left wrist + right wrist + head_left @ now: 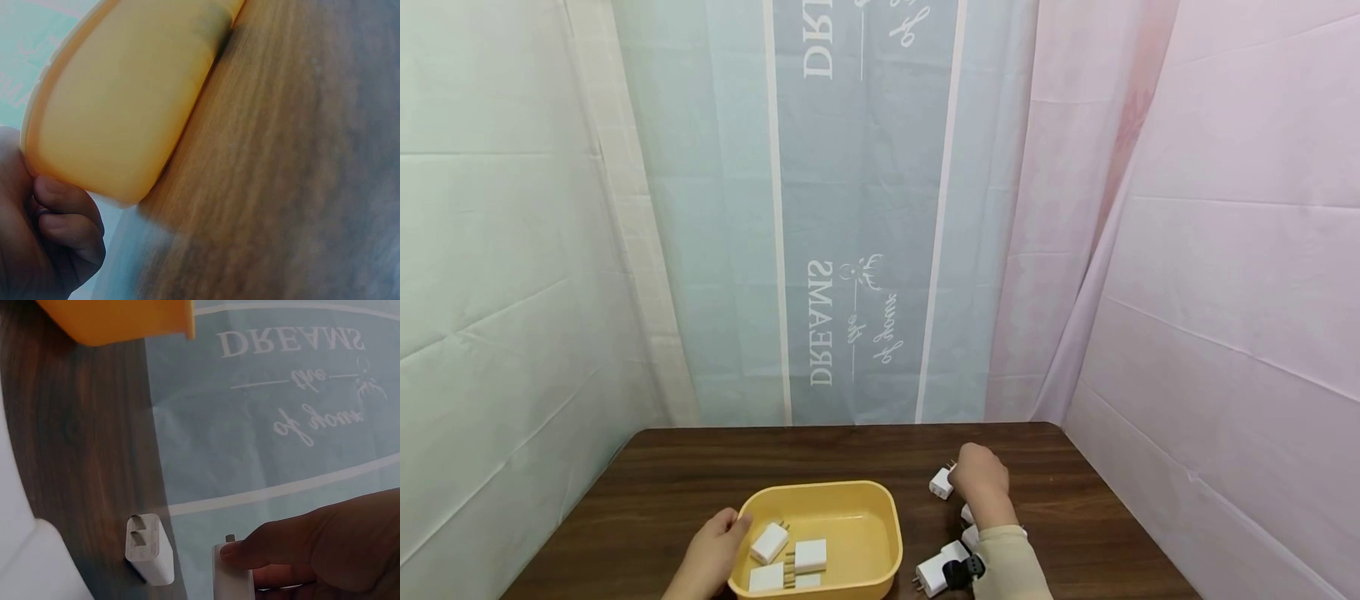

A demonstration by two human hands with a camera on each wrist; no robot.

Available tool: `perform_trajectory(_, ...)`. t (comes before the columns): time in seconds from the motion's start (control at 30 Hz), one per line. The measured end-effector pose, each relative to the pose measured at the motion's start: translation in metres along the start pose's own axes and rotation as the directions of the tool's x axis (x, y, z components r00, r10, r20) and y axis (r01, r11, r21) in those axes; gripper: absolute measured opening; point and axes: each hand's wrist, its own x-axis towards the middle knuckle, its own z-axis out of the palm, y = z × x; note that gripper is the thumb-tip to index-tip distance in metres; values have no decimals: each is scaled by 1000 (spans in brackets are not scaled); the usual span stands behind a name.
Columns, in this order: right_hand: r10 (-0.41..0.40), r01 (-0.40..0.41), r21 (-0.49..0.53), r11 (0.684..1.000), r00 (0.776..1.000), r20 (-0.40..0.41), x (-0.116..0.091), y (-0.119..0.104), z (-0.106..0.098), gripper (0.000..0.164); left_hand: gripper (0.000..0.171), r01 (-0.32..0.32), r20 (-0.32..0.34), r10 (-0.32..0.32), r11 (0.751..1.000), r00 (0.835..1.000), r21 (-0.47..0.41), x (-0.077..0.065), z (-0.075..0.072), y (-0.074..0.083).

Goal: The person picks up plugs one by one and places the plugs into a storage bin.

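Note:
My left hand [711,550] grips the left rim of a yellow plastic tub [857,537], its fingers curled at the tub's edge in the left wrist view. Several white charger plugs lie inside the tub toward its left, among them one charger plug [810,555] with its prongs pointing left. To the right of the tub, my right hand [983,482] pinches a white charger plug [231,578] between thumb and fingers. Close by stands another charger plug [941,483] on the table, prongs up in the right wrist view.
More white charger plugs, such as one charger plug [931,575], lie on the dark wooden table [715,458] under and beside the right forearm, partly hidden. A printed curtain [865,208] hangs behind the table, and pale cloth covers both sides.

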Motion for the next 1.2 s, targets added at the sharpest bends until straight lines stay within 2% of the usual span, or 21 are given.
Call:
perform_trajectory(0.47, -47, 47, 24, 999, 999, -6, -4, -16, -3, 20, 32, -2, 17, 3, 1000, 1000, -26, 0, 0, 0)
perform_trajectory(0.73, -75, 75, 11, 997, 997, -32, -10, -30, -7, 15, 31, -18, 4, 18, 1000, 1000, -17, -2, 0, 0)
perform_trajectory(0.9, -95, 96, 24, 995, 995, -38, -16, -40, -10, 19, 31, -24, -1, 24, 1000, 1000, -10, -2, 0, 1)
perform_trajectory(1.2, -189, 192, 25, 981, 976, -104, -25, -54, -12, 22, 31, -26, -7, 26, 1000, 1000, -6, -3, 1, 0)
